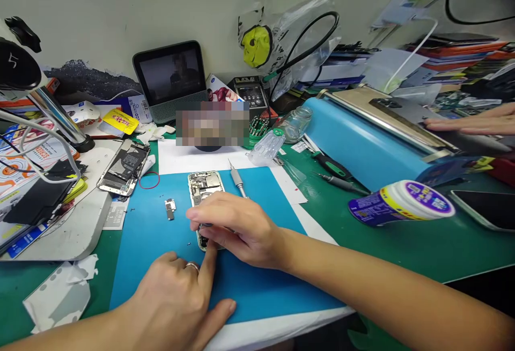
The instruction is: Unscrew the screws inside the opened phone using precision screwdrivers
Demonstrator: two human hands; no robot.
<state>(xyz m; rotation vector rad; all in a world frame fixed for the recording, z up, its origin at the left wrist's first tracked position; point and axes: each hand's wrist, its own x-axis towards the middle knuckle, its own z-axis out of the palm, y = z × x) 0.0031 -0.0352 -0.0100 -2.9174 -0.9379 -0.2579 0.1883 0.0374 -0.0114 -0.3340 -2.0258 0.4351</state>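
Observation:
An opened phone (204, 187) with bare circuitry lies on a blue mat (161, 243). My right hand (237, 227) rests over the phone's lower half, fingers curled in a pinch on something I cannot make out. My left hand (177, 297), with a ring on one finger, lies flat on the mat, its forefinger stretched out against the phone's bottom edge. A small metal part (170, 207) lies left of the phone, and a grey screwdriver (237, 178) lies just right of it.
A second opened phone (124, 168) and a red rubber band (149, 180) lie at the left. A blue roll (362, 147), a tipped tub (402, 203), a glass jar (295, 123) and a small screen (171, 80) stand behind. Another person's hand (475, 123) reaches in at the right.

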